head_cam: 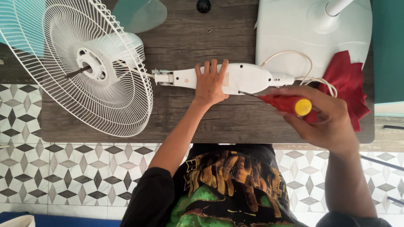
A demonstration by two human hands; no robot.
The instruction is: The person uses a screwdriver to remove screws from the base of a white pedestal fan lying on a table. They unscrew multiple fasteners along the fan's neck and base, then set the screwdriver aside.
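Note:
A white fan lies on its side on the dark wooden table. My left hand presses flat on the fan's white neck housing, fingers spread. My right hand grips a screwdriver with a red handle and yellow cap. Its metal tip touches the lower edge of the housing. The white wire fan grille stands tilted at the left, with the motor behind it.
The fan's white base lies at the top right, with a white cord looping from it. A red cloth sits by my right hand. A black knob and a small screw rest near the far edge. A pale green blade lies behind the grille.

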